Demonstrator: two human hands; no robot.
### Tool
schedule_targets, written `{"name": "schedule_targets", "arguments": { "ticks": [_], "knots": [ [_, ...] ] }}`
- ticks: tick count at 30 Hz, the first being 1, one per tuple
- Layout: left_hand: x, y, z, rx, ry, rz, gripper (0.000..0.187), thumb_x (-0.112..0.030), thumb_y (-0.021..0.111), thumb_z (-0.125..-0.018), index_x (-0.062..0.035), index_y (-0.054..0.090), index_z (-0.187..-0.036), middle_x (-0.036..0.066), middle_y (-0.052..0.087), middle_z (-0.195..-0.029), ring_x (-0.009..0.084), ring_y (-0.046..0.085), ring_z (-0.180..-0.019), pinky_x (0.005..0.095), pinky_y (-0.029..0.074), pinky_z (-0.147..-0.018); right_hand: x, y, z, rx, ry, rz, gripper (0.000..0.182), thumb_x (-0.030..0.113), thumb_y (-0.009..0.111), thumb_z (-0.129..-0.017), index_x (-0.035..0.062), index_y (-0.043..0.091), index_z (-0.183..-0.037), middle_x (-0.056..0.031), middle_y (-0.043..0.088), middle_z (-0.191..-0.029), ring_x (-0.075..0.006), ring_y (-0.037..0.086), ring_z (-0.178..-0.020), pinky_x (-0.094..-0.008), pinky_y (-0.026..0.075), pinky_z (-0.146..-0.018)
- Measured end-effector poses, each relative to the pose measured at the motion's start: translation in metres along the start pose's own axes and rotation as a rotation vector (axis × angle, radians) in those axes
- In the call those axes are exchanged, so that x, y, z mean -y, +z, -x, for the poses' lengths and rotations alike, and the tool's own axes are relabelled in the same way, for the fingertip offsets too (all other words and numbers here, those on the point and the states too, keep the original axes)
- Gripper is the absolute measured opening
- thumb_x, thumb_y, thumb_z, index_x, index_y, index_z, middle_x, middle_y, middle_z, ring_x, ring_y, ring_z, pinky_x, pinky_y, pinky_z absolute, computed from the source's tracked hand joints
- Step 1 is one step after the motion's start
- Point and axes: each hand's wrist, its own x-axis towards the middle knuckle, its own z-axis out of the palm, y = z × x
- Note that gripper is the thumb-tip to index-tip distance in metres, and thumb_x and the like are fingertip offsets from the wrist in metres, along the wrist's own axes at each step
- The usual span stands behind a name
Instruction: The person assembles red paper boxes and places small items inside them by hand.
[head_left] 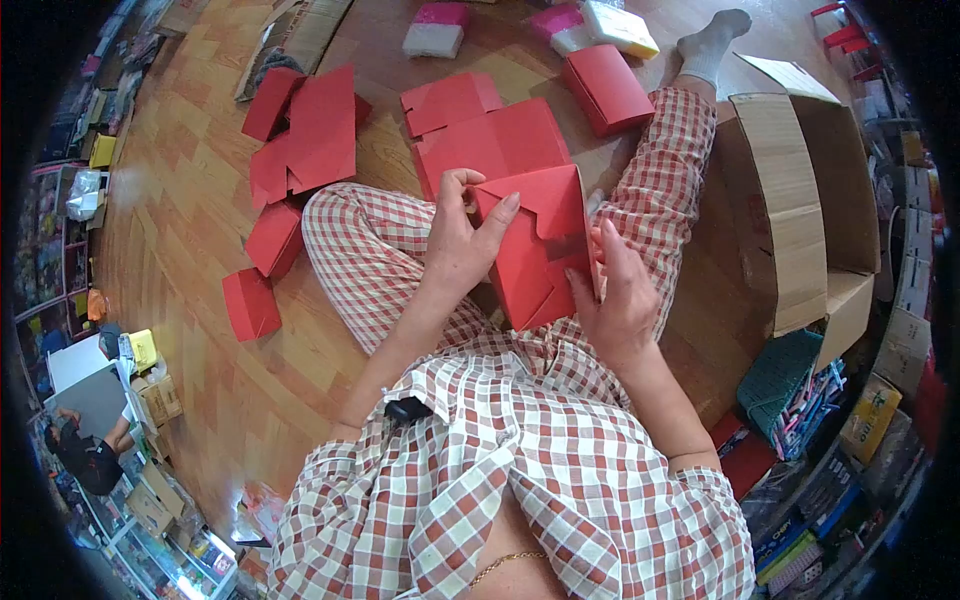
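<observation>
A partly folded red box [540, 245] is held above my lap, its overlapping flaps facing up with a gap between them. My left hand [468, 228] pinches its upper left edge between thumb and fingers. On the box's right side, my right hand [612, 290] grips the edge, thumb on the near face and fingers along the side. Just beyond the box, flat red card pieces [490, 140] lie on the floor. A closed red box [607, 90] rests beside my outstretched leg.
Several red card pieces [320, 125] lie on the floor at the left. Pink and white packs [435, 30] are at the top. An open cardboard carton [790, 200] and a green basket of pens [780, 385] stand right. Another person [90, 450] is at lower left.
</observation>
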Motion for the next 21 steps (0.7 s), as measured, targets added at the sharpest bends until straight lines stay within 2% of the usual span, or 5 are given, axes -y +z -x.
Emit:
{"name": "schedule_targets", "arguments": {
  "ticks": [3,8,13,15,21],
  "knots": [
    [0.010,-0.002,-0.003,-0.013,-0.028,-0.037,0.050,-0.031,0.070,-0.082,-0.0009,0.043,-0.110,0.015,0.052,-0.102,0.0210,0.052,-0.091,0.0349,0.044,-0.080,0.002,0.007,0.004,-0.032,-0.020,0.045,0.051,0.007,0.074,-0.070,-0.0051,0.053,-0.115,-0.0226,0.060,-0.108,-0.0362,0.062,-0.087,-0.0392,0.053,-0.073],
    [0.009,-0.001,0.000,-0.023,-0.019,-0.053,0.050,-0.031,0.071,-0.081,-0.0008,0.043,-0.110,0.016,0.051,-0.103,0.0231,0.051,-0.094,0.0357,0.043,-0.083,0.016,-0.003,-0.004,0.156,0.094,-0.065,0.033,0.011,0.073,-0.072,0.0003,0.064,-0.103,-0.0251,0.051,-0.120,-0.0369,0.053,-0.105,-0.0427,0.047,-0.088],
    [0.002,0.002,0.006,0.026,-0.074,-0.009,0.057,-0.029,0.073,-0.078,-0.0019,0.040,-0.115,0.018,0.046,-0.113,0.0257,0.053,-0.100,0.0375,0.043,-0.089,0.003,0.012,-0.007,0.035,0.213,-0.147,0.026,0.009,0.076,-0.070,0.0015,0.062,-0.090,-0.0240,0.052,-0.116,-0.0381,0.052,-0.107,-0.0444,0.046,-0.087],
    [0.001,0.003,0.010,0.047,0.064,-0.178,0.061,-0.019,0.073,-0.078,-0.0058,0.035,-0.124,0.014,0.046,-0.116,0.0215,0.054,-0.103,0.0341,0.050,-0.084,0.002,0.014,-0.012,0.044,0.367,-0.219,0.026,0.007,0.075,-0.069,0.0017,0.057,-0.087,-0.0222,0.053,-0.110,-0.0377,0.053,-0.104,-0.0436,0.045,-0.087],
    [0.000,0.001,0.016,0.162,-0.071,0.021,0.078,-0.013,0.078,-0.069,-0.0044,0.030,-0.129,0.019,0.037,-0.126,0.0288,0.049,-0.110,0.0395,0.046,-0.092,-0.001,0.020,-0.014,0.063,0.370,-0.125,0.040,0.007,0.075,-0.068,0.0012,0.051,-0.100,-0.0174,0.054,-0.104,-0.0351,0.053,-0.099,-0.0426,0.045,-0.082]
  ]
}}
